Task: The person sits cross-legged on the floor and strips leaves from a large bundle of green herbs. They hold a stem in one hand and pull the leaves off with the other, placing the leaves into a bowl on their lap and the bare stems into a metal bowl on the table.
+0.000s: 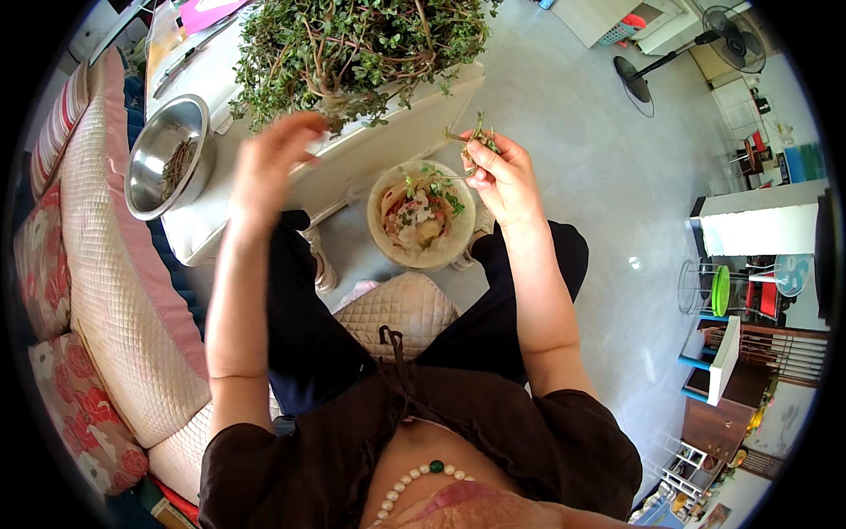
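Observation:
My right hand (505, 175) pinches a small bunch of green leafy stems (480, 140), with one thin stem sticking out to the left. Below and left of that hand, a round waste bin (375, 228) stands on the floor between my feet, with leafy scraps (453, 202) and pale refuse in it. My left hand (281, 155) is blurred by motion at the table's near edge. Its fingers look apart, and nothing shows between them. Just beyond it lies a large heap of purslane-like greens (363, 56), with reddish stems and small leaves.
On the white table (198, 225) at left, a steel bowl (142, 178) holds thin brown-green stems (178, 165). A knife (182, 63) lies behind it, near a pink sheet (205, 13). A quilted sofa (125, 311) lines the left. A standing fan (661, 63) is at far right.

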{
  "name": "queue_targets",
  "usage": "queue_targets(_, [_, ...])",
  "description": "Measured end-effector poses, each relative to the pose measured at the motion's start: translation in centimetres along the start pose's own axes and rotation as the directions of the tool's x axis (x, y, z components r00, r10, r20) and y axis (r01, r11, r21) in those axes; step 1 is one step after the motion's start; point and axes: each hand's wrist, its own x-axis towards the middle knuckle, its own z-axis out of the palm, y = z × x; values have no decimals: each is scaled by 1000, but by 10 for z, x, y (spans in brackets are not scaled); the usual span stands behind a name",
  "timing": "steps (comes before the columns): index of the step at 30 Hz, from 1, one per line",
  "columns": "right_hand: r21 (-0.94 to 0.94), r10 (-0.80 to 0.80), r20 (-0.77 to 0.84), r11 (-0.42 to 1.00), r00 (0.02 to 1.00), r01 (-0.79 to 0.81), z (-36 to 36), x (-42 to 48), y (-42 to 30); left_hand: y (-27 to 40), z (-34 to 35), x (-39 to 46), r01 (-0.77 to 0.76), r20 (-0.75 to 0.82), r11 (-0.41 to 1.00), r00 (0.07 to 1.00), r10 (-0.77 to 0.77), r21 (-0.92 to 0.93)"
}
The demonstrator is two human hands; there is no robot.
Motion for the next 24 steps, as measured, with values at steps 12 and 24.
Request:
queue_targets(12, [-57, -36, -17, 998, 999, 35, 0, -1, -1, -24, 103, -24, 298, 267, 871, 942, -202, -391])
queue_targets(24, [-119, -88, -81, 990, 993, 78, 6, 0, 3, -26, 105, -27, 216, 197, 966, 963, -186, -142])
